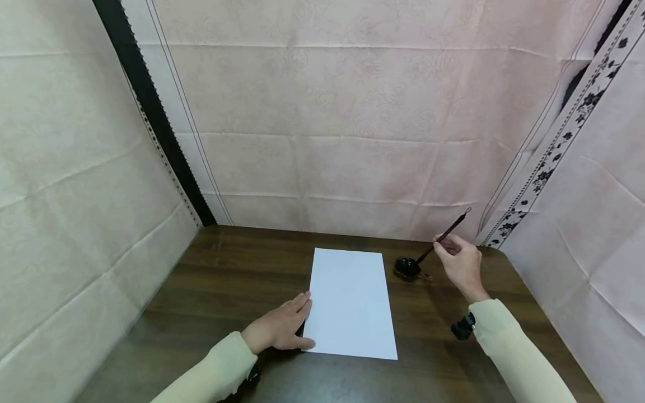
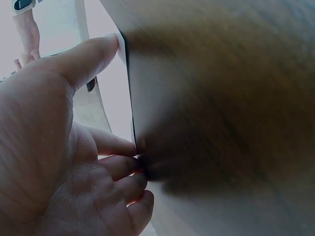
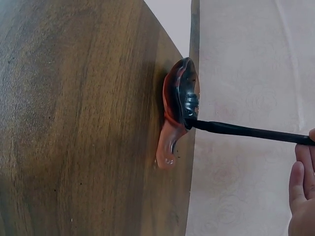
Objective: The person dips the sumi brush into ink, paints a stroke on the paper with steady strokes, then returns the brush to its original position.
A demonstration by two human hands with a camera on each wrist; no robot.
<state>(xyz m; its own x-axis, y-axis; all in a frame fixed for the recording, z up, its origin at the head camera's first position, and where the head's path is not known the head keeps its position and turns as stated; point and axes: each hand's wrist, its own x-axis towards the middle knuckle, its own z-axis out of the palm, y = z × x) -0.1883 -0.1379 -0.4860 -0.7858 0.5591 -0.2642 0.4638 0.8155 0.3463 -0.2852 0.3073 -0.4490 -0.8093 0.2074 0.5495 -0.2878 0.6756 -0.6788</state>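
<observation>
A white sheet of paper [image 1: 350, 305] lies on the wooden table. My left hand [image 1: 284, 324] rests at its left edge with fingers spread, the thumb on the lower left corner; the left wrist view shows the thumb [image 2: 101, 51] on the paper's edge. Right of the sheet, my right hand [image 1: 459, 260] pinches the dark handle of a writing brush [image 1: 450, 228], tilted with its loop end up. The brush tip is at the rim of a small ink dish [image 1: 407, 267]. Up close, the dish [image 3: 181, 93] is reddish-brown with a curved handle and black, glossy ink inside.
The dark brown table [image 1: 227, 280] runs back to a pale patterned cloth [image 1: 353, 123]. Cloth panels also close off the left [image 1: 75, 196] and right [image 1: 584, 224] sides. A dark wrist device [image 1: 463, 326] sits at my right cuff.
</observation>
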